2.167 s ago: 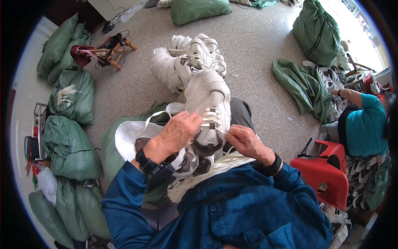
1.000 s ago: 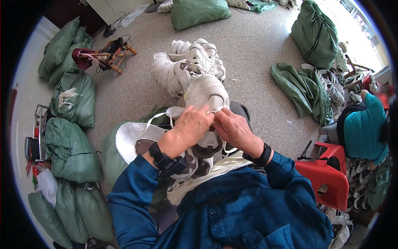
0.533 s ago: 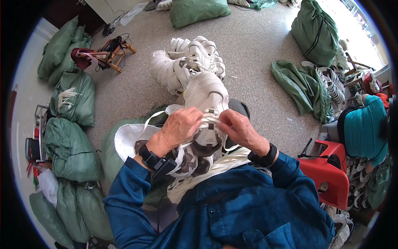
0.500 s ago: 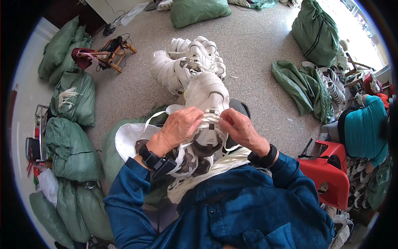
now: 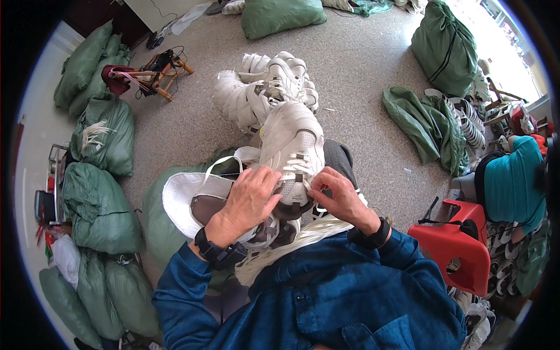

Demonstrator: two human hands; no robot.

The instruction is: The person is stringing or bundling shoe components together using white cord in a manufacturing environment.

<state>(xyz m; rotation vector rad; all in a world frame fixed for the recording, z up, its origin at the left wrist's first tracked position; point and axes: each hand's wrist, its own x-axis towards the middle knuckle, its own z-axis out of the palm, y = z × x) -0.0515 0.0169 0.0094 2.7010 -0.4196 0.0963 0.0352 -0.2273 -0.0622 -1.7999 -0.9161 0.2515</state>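
Observation:
A white sneaker (image 5: 294,140) rests toe-away on my lap. My left hand (image 5: 252,195) grips its left side near the tongue, fingers curled over the lacing. My right hand (image 5: 338,195) pinches a white lace at the sneaker's right eyelets. A bundle of white laces (image 5: 291,245) lies across my lap below both hands. A pile of white sneakers (image 5: 262,93) sits on the floor just beyond the held shoe.
Green sacks (image 5: 96,198) line the left wall and one (image 5: 446,49) stands at the far right. A white-lined open bag (image 5: 186,198) is beside my left knee. A red plastic stool (image 5: 455,248) stands at right, near a seated person in a teal top (image 5: 513,186).
Both hands have shifted slightly down the shoe's lacing; the right hand now pinches the lace lower, close to the tongue. The sneaker stays on my lap.

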